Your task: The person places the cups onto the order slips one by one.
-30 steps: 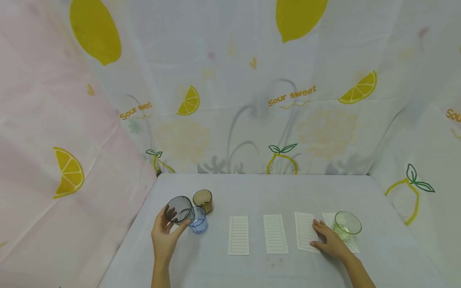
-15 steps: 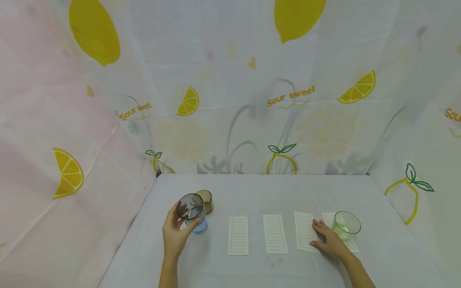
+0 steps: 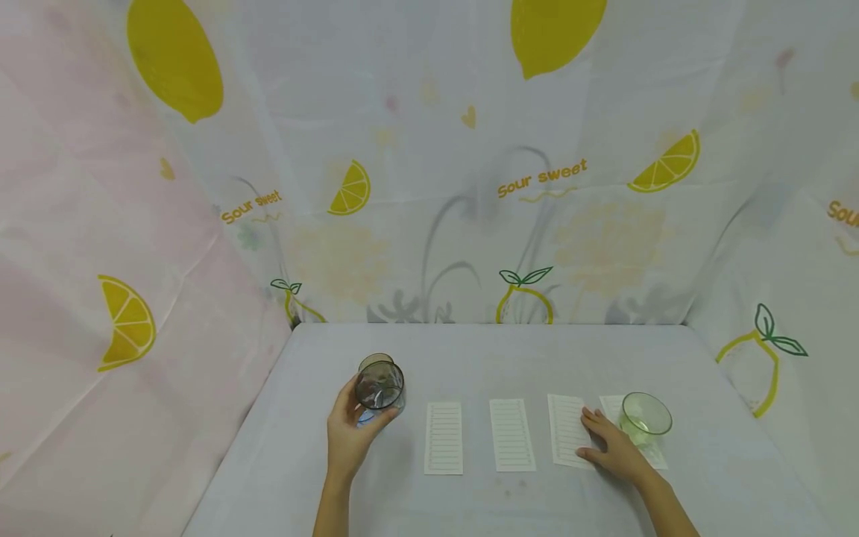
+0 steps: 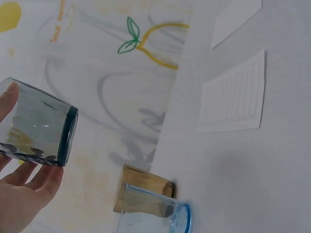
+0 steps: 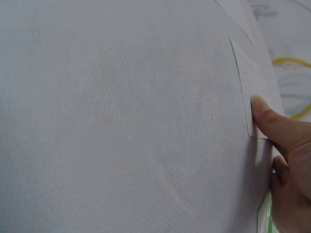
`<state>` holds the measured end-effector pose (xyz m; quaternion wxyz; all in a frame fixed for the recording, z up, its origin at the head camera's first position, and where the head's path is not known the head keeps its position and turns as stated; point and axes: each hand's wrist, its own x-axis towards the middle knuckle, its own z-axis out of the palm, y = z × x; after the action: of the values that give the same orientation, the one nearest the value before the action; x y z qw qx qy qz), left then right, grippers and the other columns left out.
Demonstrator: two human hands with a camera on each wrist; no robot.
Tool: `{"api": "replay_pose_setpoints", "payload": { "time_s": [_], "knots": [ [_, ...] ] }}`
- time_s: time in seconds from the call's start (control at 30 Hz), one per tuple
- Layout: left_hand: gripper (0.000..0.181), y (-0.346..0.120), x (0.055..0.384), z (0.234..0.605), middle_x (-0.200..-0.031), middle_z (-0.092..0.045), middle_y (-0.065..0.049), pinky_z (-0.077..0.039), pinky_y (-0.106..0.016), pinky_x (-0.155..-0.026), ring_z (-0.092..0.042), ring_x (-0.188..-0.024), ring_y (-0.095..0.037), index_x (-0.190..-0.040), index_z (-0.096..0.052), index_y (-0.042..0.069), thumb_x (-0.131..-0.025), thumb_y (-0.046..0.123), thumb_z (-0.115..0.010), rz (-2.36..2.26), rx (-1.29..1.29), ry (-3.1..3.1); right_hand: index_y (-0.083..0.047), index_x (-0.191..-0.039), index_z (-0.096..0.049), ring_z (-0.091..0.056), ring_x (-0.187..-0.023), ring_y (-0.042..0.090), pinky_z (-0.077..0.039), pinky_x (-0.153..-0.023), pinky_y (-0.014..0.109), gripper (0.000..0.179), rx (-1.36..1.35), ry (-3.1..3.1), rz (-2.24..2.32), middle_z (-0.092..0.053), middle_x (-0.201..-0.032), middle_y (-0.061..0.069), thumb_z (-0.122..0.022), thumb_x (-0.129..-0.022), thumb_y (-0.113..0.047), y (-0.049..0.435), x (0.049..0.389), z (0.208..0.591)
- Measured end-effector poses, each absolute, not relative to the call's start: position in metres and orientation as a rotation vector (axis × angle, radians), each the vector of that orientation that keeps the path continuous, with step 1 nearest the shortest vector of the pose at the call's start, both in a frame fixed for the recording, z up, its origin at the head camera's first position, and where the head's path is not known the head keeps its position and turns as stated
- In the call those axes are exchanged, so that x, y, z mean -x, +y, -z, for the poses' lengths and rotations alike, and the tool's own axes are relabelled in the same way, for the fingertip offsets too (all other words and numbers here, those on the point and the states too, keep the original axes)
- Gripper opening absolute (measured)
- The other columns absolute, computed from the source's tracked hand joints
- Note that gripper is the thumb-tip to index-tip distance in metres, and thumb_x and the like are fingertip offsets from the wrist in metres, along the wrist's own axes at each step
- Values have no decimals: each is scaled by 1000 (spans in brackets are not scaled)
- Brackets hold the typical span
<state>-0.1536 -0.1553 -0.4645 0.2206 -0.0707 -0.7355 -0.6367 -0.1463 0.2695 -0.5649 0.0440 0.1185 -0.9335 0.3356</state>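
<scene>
My left hand (image 3: 353,436) grips a smoky grey glass (image 3: 379,385) by its sides and holds it up off the table. In the left wrist view that glass (image 4: 39,124) is clear of the table, with fingers below and thumb above. Behind it in the head view, partly covered, are an amber glass (image 3: 374,359) and a blue glass (image 3: 366,416), standing side by side on the table. My right hand (image 3: 616,449) rests on a lined paper slip (image 3: 567,429), fingertips and thumb touching it. In the right wrist view the thumb (image 5: 272,121) lies on the slip's edge.
Two more lined slips, a left one (image 3: 444,438) and a middle one (image 3: 513,435), lie flat between the hands. A green glass (image 3: 646,418) stands on another slip (image 3: 613,403) at the right. Lemon-print cloth (image 3: 429,246) hangs behind the white table (image 3: 483,358).
My left hand has moved right with the grey glass, from left of the blue glass to in front of the amber and blue ones. The right hand has stayed on its slip.
</scene>
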Motion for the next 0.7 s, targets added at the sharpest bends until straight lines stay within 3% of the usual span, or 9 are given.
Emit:
{"api": "replay_pose_setpoints", "payload": {
  "time_s": [0.07, 0.17, 0.33, 0.57, 0.7],
  "knots": [
    [78, -151, 154, 465, -129, -52, -22, -45, -21, -97, -52, -114, -32, -132, -45, -7, -63, -8, -82, 1783, 197, -2039, 17, -120, -52, -33, -123, 55, -29, -99, 53, 66, -360, -2864, -1022, -46, -132, 31, -79, -70, -17, 269, 146, 564],
    [78, -144, 154, 465, -128, -53, -21, -46, -23, -97, -52, -115, -34, -132, -45, -6, -63, -8, -82, 1787, 214, -2062, 17, -119, -52, -33, -123, 55, -28, -97, 58, 66, -359, -2867, -1027, -45, -132, 31, -79, -70, -17, 269, 146, 564],
    [77, -133, 155, 467, -125, -54, -21, -47, -33, -98, -53, -114, -35, -132, -46, -4, -64, -9, -81, 1790, 264, -2080, 17, -119, -53, -35, -122, 55, -31, -105, 45, 65, -368, -2841, -1023, -46, -131, 31, -79, -69, -17, 268, 146, 564],
    [75, -116, 158, 470, -121, -54, -25, -48, -40, -96, -55, -110, -13, -133, -44, -7, -67, -7, -80, 1821, 376, -2082, 16, -117, -55, -37, -121, 54, -33, -95, 57, 64, -378, -2835, -1003, -48, -130, 31, -80, -68, -16, 268, 147, 565],
    [74, -103, 159, 472, -120, -56, -26, -49, -39, -95, -56, -111, -18, -132, -46, -7, -67, -5, -80, 1847, 420, -2079, 16, -117, -55, -37, -122, 54, -33, -95, 57, 64, -382, -2840, -998, -48, -130, 31, -80, -68, -16, 269, 147, 565]
  ]
}}
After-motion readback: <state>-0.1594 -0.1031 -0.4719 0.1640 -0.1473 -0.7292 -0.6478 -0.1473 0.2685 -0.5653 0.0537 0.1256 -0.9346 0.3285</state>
